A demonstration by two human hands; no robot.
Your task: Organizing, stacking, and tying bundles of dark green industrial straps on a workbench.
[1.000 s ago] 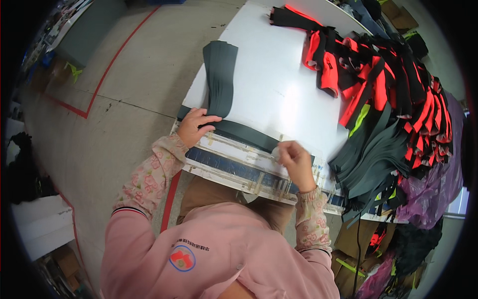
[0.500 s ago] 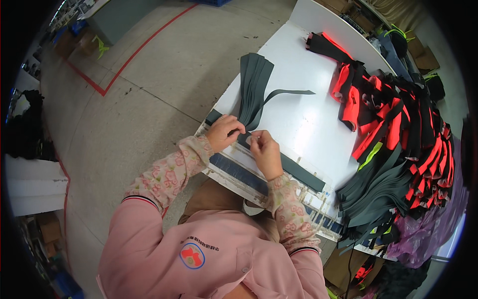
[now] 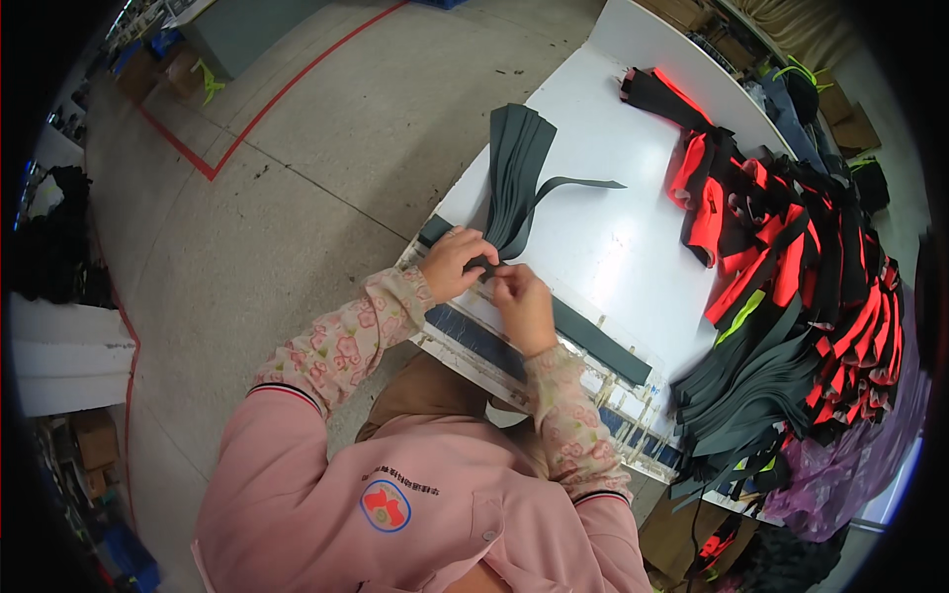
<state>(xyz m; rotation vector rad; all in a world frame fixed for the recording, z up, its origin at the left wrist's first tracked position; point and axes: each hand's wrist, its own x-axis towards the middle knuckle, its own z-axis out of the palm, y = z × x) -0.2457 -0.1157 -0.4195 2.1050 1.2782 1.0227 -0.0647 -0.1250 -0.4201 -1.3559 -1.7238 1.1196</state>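
My left hand and my right hand meet at the near end of a stack of dark grey fabric strips lying on a white table. Both hands pinch the strips' near end between fingertips. One single strip curls off the stack to the right. A long dark strip lies flat along the table's near edge, under my right wrist. Floral sleeves cover both forearms.
Red, black and neon-yellow fabric pieces are heaped on the table's right side, with dark grey pieces piled toward the near right corner. The concrete floor with a red line lies left of the table. Boxes stand at the far left.
My hands moved from wide apart on the table's near edge to close together at the end of the strip stack. One strip now curls out to the right. The view shifted.
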